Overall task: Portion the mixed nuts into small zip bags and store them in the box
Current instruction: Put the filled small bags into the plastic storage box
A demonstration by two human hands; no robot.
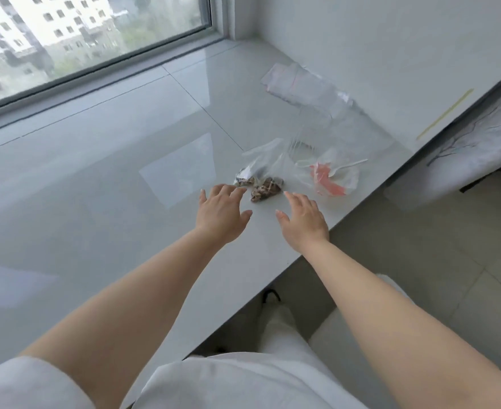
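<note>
**Inspector:** Nuts sit in a clear bag, lying on the surface near its front edge. A second small bag lies just left of it, touching or nearly so.

**Clerk:** And the hands?

**Inspector:** Left hand and right hand flank the nuts, fingers spread and relaxed, holding nothing. Left fingers are just short of the small bag; I cannot tell whether they touch it.

**Clerk:** Risks?

**Inspector:** In my judgement — spillage. If either bag is unsealed, a grab low down could tip nuts out, and the edge is close. Beyond lie a red-and-white wrapper, a white spoon and spare bags; a clear box appears to stand behind, hard to make out.
</note>
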